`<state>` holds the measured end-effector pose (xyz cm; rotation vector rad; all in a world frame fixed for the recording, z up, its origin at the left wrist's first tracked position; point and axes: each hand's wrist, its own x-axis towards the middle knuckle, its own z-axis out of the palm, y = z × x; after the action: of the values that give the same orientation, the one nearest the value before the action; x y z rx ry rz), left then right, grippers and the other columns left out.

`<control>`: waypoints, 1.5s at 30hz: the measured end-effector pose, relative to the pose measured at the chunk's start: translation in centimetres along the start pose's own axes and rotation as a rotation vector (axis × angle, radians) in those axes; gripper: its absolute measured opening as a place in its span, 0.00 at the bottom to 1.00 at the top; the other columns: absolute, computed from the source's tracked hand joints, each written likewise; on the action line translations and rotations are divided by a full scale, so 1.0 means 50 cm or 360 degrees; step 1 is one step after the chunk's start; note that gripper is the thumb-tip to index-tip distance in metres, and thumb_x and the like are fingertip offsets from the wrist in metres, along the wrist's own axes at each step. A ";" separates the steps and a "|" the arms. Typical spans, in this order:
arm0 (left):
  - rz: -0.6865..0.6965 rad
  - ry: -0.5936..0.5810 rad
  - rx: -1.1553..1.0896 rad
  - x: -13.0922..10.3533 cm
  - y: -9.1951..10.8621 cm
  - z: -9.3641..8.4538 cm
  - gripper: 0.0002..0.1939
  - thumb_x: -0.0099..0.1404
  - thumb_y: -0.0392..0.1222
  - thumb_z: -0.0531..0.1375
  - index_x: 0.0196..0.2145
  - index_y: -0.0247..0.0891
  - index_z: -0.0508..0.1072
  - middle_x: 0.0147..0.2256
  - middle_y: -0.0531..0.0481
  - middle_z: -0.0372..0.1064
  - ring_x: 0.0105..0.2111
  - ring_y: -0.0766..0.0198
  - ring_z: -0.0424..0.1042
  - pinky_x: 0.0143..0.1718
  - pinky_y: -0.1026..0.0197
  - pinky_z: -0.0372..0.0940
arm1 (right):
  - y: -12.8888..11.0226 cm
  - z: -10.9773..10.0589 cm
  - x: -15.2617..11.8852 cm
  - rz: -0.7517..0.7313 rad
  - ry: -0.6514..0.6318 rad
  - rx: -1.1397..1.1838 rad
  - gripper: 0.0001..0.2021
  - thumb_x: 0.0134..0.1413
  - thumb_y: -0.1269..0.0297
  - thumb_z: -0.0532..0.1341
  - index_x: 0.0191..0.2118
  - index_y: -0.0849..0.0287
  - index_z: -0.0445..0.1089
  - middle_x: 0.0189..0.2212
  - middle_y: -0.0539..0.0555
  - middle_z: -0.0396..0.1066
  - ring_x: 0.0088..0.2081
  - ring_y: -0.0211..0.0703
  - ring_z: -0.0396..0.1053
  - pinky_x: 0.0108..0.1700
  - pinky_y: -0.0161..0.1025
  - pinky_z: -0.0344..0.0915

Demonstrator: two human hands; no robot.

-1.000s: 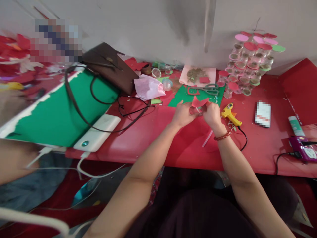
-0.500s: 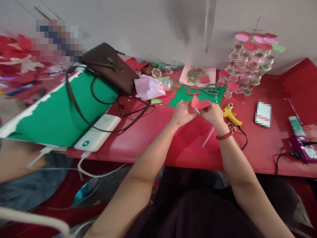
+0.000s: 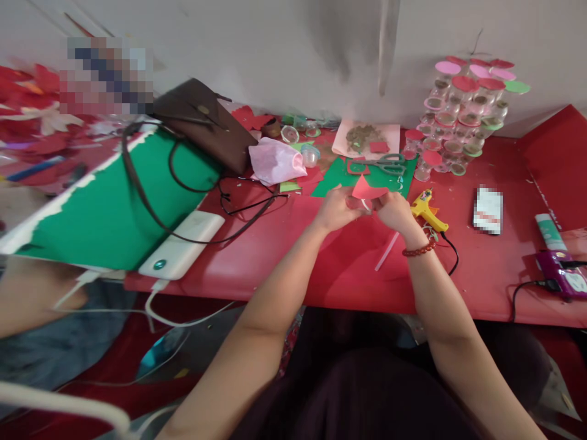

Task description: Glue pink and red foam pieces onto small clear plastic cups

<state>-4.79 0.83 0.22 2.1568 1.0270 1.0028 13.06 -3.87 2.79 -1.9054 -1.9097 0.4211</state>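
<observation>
My left hand point(image 3: 338, 209) and my right hand point(image 3: 395, 212) are close together above the front middle of the table. Between them is a red piece of paper point(image 3: 368, 189) with one corner sticking up. Both hands have their fingers closed around its edges. Under the paper, a small pale, clear-looking rim shows; what it belongs to is mostly hidden by the fingers. A yellow glue gun point(image 3: 430, 211) lies just right of my right hand. Beyond the hands, grey-green-handled scissors point(image 3: 389, 164) rest on a green sheet point(image 3: 337, 176). A glue stick point(image 3: 386, 252) lies below my right hand.
Clear cups with coloured discs form a stack point(image 3: 461, 116) at the back right. On the left are a brown bag point(image 3: 202, 125), a green board point(image 3: 114, 201) and a white power bank point(image 3: 183, 247). A purple power strip point(image 3: 562, 274) sits far right. Another person's arm point(image 3: 39, 293) is at left.
My right hand has shifted slightly right, and the gap between my hands is a little wider. More of the pale rim under the red paper shows.
</observation>
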 end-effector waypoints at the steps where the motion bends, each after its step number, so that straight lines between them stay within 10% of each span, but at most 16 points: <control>1: -0.0018 -0.0013 -0.0050 0.000 0.000 -0.004 0.20 0.54 0.53 0.77 0.41 0.43 0.84 0.38 0.45 0.84 0.42 0.48 0.81 0.52 0.47 0.73 | 0.005 -0.001 0.003 -0.0044 -0.0014 0.0100 0.12 0.67 0.68 0.57 0.42 0.57 0.79 0.39 0.61 0.81 0.42 0.51 0.77 0.43 0.40 0.66; 9: -0.0201 -0.0112 -0.0523 -0.003 0.004 -0.016 0.22 0.54 0.55 0.75 0.40 0.37 0.84 0.39 0.43 0.84 0.39 0.52 0.82 0.42 0.53 0.76 | 0.016 0.010 0.022 0.0098 0.0012 0.0882 0.17 0.69 0.63 0.52 0.27 0.56 0.66 0.25 0.49 0.70 0.28 0.38 0.64 0.35 0.36 0.59; 15: -0.0190 -0.0079 -0.0399 -0.002 -0.003 -0.012 0.23 0.54 0.58 0.75 0.39 0.38 0.84 0.36 0.43 0.83 0.35 0.53 0.81 0.37 0.55 0.75 | 0.009 0.010 0.015 0.0019 0.0235 0.0645 0.08 0.64 0.63 0.60 0.35 0.56 0.76 0.33 0.53 0.80 0.36 0.43 0.75 0.41 0.38 0.67; 26: -0.0034 -0.0042 0.0232 -0.005 0.000 0.011 0.16 0.53 0.48 0.78 0.37 0.43 0.82 0.35 0.46 0.82 0.39 0.46 0.81 0.63 0.33 0.63 | -0.023 0.012 -0.008 0.0091 0.0237 -0.0174 0.10 0.58 0.69 0.62 0.35 0.61 0.83 0.33 0.65 0.83 0.34 0.52 0.79 0.37 0.41 0.67; 40: -0.0120 -0.0125 0.0184 -0.002 0.022 -0.006 0.14 0.56 0.49 0.75 0.33 0.40 0.79 0.38 0.43 0.82 0.43 0.45 0.80 0.63 0.37 0.63 | -0.016 0.001 -0.001 0.0040 0.0259 -0.0124 0.08 0.58 0.70 0.64 0.35 0.61 0.84 0.34 0.62 0.84 0.37 0.52 0.80 0.39 0.41 0.68; 45: -0.0182 -0.0039 -0.0019 -0.004 0.014 -0.014 0.17 0.57 0.52 0.74 0.39 0.39 0.82 0.40 0.42 0.83 0.42 0.50 0.80 0.51 0.49 0.71 | -0.004 0.007 0.009 0.0002 0.0288 0.0488 0.09 0.58 0.74 0.62 0.38 0.62 0.82 0.37 0.60 0.85 0.38 0.49 0.81 0.39 0.39 0.70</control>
<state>-5.14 0.37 1.06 2.0702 1.1164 0.9244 12.71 -3.39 2.62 -1.6838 -1.6244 0.4928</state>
